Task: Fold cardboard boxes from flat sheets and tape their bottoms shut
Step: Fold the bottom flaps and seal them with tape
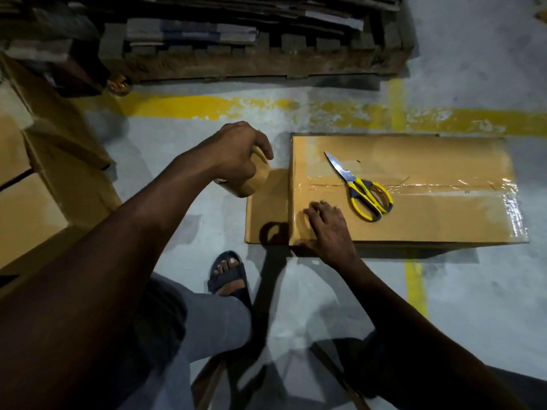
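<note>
A folded cardboard box stands on the floor with its taped bottom facing up; clear tape runs along the middle seam and over the right edge. Yellow-handled scissors lie shut on top of it. My left hand is shut on a brown roll of tape, held in the air just left of the box's top. My right hand presses flat on the box's near left corner, fingers spread over the edge.
More cardboard boxes stand at the left. A pallet with stacked flat sheets runs along the back. Yellow lines mark the grey floor. My sandalled foot rests near the box; a stool's frame shows below.
</note>
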### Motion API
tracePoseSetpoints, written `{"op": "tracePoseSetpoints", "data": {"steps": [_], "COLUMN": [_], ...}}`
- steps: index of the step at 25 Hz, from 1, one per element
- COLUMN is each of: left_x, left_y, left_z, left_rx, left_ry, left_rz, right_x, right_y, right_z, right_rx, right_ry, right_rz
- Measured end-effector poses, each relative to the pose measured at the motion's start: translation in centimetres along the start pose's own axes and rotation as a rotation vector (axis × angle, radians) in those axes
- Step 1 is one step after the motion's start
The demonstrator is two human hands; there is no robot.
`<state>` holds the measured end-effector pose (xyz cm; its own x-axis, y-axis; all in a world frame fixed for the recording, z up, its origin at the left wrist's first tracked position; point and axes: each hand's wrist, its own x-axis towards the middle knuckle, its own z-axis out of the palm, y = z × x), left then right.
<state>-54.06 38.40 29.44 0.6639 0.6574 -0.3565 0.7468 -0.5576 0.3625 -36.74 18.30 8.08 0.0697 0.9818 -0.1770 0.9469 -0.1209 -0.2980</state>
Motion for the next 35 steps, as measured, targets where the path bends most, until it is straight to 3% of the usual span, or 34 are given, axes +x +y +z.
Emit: {"op": "tracePoseSetpoints", "data": {"steps": [6,14,18,26,29,32,35], "left_x": [-0.1,-0.5,-0.6,-0.7,-0.5,0.1,1.0], "left_y": [2.1,2.8,2.8,3.4,3.7,4.6,6.0], "left_z": [-0.4,-0.4,-0.5,-0.4,-0.3,-0.1,0.3], "left_rx": [-0.032,-0.080,-0.080,-0.090,-0.083,-0.074,-0.065], "left_ry": [0.020,0.008,0.003,-0.009,-0.019,-0.027,-0.031], "left_rz": [0.032,0.039,0.037,0.041,0.036,0.045,0.056], "right_x": [0.6,0.4,1.1,1.4,1.2,1.4,2.1], "right_y": [-1.7,-2.4,-2.7,-3.4,-3.2,-1.0,3.8], "right_z": [0.0,0.2,-0.2,-0.2,-0.6,-2.0,-3.2], "right_rx": [-0.130,-0.165,-0.083,-0.167,-0.205,-0.102,-0.138], "right_ry": [-0.016,-0.106,-0.132,-0.192,-0.231,-0.088,0.160], "right_rz": [0.038,-0.147,-0.140,-0.110,-0.183,-0.154,0.198]}}
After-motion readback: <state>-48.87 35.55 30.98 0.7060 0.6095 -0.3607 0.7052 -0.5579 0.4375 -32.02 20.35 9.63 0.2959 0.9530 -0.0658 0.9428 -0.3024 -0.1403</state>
